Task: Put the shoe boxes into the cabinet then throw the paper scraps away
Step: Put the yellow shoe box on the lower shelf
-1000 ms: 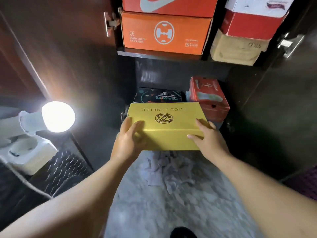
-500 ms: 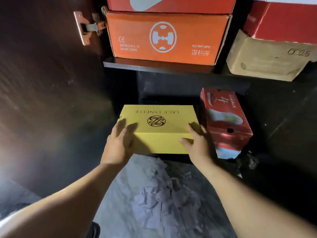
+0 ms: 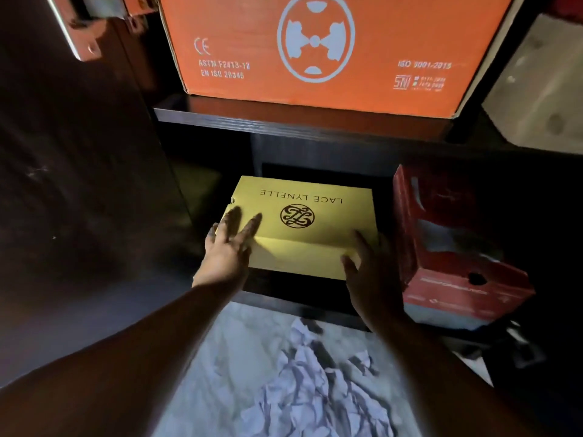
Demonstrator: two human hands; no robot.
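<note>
A yellow shoe box with "LACE LYNELLE" printed on its lid sits inside the lower compartment of the dark cabinet, on something black that I can barely make out. My left hand lies on the box's near left corner, fingers spread over the lid. Around the near right corner is my right hand, its thumb on the front face. A pile of crumpled white paper scraps lies on the floor in front of the cabinet, between my forearms.
A red shoe box stands right of the yellow one. On the shelf above sit an orange box and a beige box. The open dark cabinet door with a metal hinge stands at the left.
Both hands have carried the yellow box forward and down into the lower compartment. My head has moved closer, so the lamp at the left is out of view.
</note>
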